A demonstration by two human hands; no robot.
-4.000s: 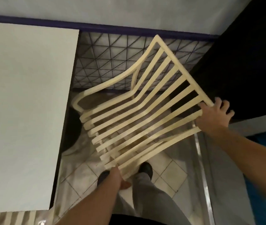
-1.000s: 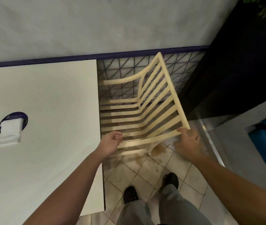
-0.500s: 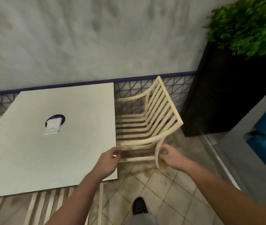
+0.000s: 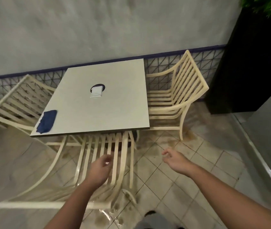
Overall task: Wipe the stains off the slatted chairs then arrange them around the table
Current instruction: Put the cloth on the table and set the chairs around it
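Left fingers (image 4: pixel 106 160) loosely curled, gripping nothing; left hand (image 4: pixel 100 170) above the seat slats of the near chair (image 4: pixel 96 151), contact unclear through blur. Right fingers (image 4: pixel 166 153) likewise slack and half-bent, empty; right hand (image 4: pixel 175 160) in the air over the tiled floor (image 4: pixel 202 162), just right of the near chair, touching nothing. Both forearms bare, reaching in from the bottom edge.

Near chair at the table's near side, back rail toward the camera, front of the seat tucked under the table (image 4: pixel 115 109) edge. Right chair (image 4: pixel 174 96) close against the table's right side, facing it, all visible legs on the floor. Left chair (image 4: pixel 15 101) at the table's left side, backrest leaning away to the left.

On the tabletop: blue cloth (image 4: pixel 47 121) at the near-left corner, white folded napkin (image 4: pixel 96 93) at the centre over a dark round disc.

Brownish stains (image 4: pixel 171 142) on the floor tiles by the right chair's front leg and near the bottom edge. Black planter (image 4: pixel 247 63) with green plant (image 4: pixel 267 5) at far right. Grey wall (image 4: pixel 98 27) behind, dark stripe and patterned tiles along its base.
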